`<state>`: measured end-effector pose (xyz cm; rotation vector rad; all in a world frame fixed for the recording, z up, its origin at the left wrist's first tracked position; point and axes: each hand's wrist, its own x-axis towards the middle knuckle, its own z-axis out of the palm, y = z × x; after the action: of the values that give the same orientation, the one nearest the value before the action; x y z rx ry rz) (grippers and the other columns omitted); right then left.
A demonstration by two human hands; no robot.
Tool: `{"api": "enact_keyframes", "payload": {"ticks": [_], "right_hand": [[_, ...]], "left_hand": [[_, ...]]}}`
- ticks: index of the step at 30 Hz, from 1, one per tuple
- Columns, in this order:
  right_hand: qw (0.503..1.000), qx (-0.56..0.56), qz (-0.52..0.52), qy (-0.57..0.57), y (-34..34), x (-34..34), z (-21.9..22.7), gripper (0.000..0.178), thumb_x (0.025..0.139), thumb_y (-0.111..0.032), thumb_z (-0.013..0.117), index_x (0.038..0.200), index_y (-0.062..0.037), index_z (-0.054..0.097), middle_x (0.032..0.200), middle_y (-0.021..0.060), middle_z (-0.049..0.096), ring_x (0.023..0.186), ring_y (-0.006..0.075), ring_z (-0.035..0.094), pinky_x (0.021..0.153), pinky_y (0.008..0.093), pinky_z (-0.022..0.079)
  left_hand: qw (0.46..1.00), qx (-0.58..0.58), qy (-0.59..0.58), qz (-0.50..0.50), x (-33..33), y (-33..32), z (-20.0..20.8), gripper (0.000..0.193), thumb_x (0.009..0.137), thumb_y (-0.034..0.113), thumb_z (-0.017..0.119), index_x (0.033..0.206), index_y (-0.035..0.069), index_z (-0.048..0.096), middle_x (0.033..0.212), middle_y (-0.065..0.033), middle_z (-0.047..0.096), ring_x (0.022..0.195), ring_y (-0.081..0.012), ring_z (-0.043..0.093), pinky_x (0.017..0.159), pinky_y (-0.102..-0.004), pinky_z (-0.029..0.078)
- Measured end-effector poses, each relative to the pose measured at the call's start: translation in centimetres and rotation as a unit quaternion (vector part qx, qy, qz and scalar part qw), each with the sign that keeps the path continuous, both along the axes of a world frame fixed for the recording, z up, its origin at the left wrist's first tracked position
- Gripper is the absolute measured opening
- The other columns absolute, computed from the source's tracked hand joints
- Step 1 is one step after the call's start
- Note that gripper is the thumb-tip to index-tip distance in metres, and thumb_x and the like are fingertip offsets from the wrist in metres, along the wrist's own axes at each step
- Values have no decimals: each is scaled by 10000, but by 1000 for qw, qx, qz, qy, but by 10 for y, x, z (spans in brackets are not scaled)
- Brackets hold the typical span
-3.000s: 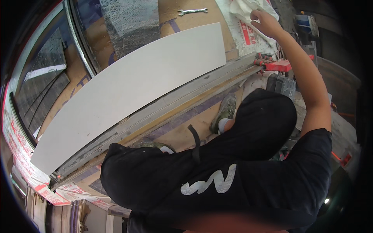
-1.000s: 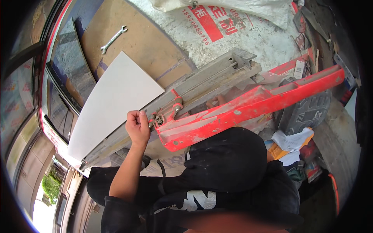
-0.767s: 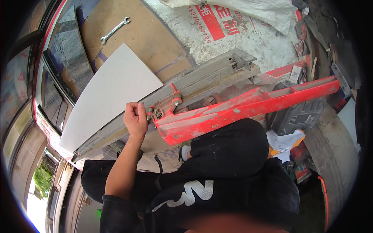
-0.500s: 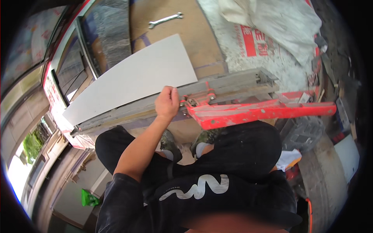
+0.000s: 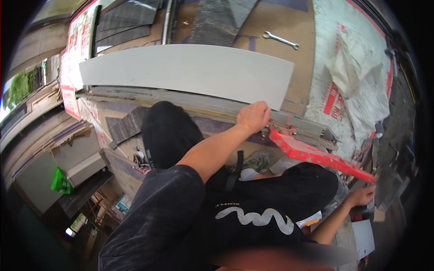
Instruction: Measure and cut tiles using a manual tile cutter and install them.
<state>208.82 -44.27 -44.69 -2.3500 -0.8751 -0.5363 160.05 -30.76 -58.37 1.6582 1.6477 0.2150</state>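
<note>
Brown board (image 5: 304, 67): wrench (image 5: 281, 40) near right edge. Left hand (image 5: 253, 118) curled at head of red tool (image 5: 313, 156), hold unclear; right hand (image 5: 360, 197) at handle end, cannot tell if gripping.

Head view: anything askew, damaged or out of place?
Mildly: a wrench lies loose, slanted on the brown board; some white plastic is crumpled at right; the red handle shows pale marks, perhaps wear or dust.
</note>
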Motion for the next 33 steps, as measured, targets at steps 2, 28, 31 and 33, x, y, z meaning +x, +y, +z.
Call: {"api": "enact_keyframes", "payload": {"ticks": [2,28,31,33], "right_hand": [[980,-21,194,46,87,-30,-2,350,985,-280,562,1000,61,637,937,112,661,805,178,581,754,314,482],[710,-490,502,57,373,-146,-275,294,837,-239,596,790,50,617,773,236,645,690,330,649,637,435,504],[695,-527,306,381,355,-127,-176,196,868,-215,566,821,-30,609,677,49,562,533,137,539,447,298,424],[743,-420,275,443,328,-149,-98,133,905,-207,537,871,-85,581,650,-42,443,494,56,410,408,230,335]], "left_hand": [[1000,5,-16,-3,-2,-1,-1,216,911,300,552,884,90,593,875,-131,654,815,-360,644,706,-472,518],[997,57,-48,-34,-14,-8,5,217,900,286,554,887,76,607,867,-96,650,844,-277,661,746,-409,526],[996,48,-57,-38,-13,-8,4,221,904,285,549,894,72,607,870,-103,651,852,-284,660,760,-412,524],[996,48,-63,-39,-12,-7,1,224,905,287,547,897,70,606,870,-107,652,854,-287,660,763,-413,523]]}}
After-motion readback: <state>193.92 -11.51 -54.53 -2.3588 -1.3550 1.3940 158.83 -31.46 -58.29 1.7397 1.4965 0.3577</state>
